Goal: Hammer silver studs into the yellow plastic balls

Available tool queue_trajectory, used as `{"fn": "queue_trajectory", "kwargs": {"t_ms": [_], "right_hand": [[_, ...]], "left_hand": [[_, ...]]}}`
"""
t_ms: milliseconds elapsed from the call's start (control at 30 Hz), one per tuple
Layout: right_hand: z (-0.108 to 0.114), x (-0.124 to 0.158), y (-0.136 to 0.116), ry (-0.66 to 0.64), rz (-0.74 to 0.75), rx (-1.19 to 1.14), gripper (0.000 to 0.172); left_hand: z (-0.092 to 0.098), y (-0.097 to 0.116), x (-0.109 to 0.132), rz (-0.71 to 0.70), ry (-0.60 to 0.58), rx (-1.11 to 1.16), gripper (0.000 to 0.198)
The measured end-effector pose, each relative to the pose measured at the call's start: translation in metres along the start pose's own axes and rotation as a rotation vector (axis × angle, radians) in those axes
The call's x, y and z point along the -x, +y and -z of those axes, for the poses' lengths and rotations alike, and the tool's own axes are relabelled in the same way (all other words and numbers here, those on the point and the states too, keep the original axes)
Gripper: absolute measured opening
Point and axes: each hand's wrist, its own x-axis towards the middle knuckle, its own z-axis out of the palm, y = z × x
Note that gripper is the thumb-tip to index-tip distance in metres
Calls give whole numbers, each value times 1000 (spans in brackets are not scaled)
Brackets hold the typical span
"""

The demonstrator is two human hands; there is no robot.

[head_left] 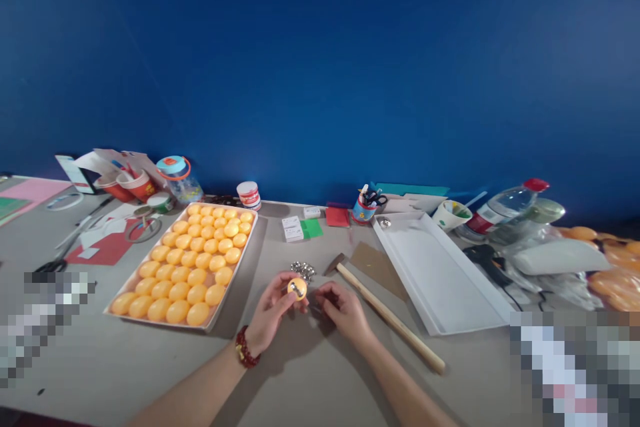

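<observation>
Left hand (273,313), lower centre of frame, is gripping an orange ball (297,288) between thumb and fingertips, just above the bench (300,373); the ball has a small metal piece on its face, too small to make out. There's a red bead bracelet (245,347) on that wrist. Right hand (343,307) is just right of the ball with its fingers curled down toward the bench. Can't tell if it's pinching anything, that spot is shadowed. A small pile of shiny metal bits (303,270) lies right behind the ball. The hammer (385,313) lies flat, with the head near the metal bits and the wooden handle running to lower right, just beside the right hand. A brown card (377,267) lies behind the handle. Left of centre: a tray (234,271) packed with rows of orange balls, near the left hand but apart from it. Right of centre: a white tray (435,273), with the far end toward the wall. Along the back: a white tub with a red label (249,195), a pen cup (364,208), a paper cup (450,213) and a clear bottle with a red cap (505,210) on its side. A black glue gun (485,257) sits right of the white tray. Upper left has a jar with a blue lid (177,177), and scissors (50,265) are at far left
</observation>
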Motion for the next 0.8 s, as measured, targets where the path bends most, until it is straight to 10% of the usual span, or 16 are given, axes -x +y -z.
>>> {"fn": "queue_trajectory", "kwargs": {"t_ms": [800], "right_hand": [[2, 1, -4, -39, 22, 7, 10]], "left_hand": [[10, -7, 1, -5, 61, -126, 34]]}}
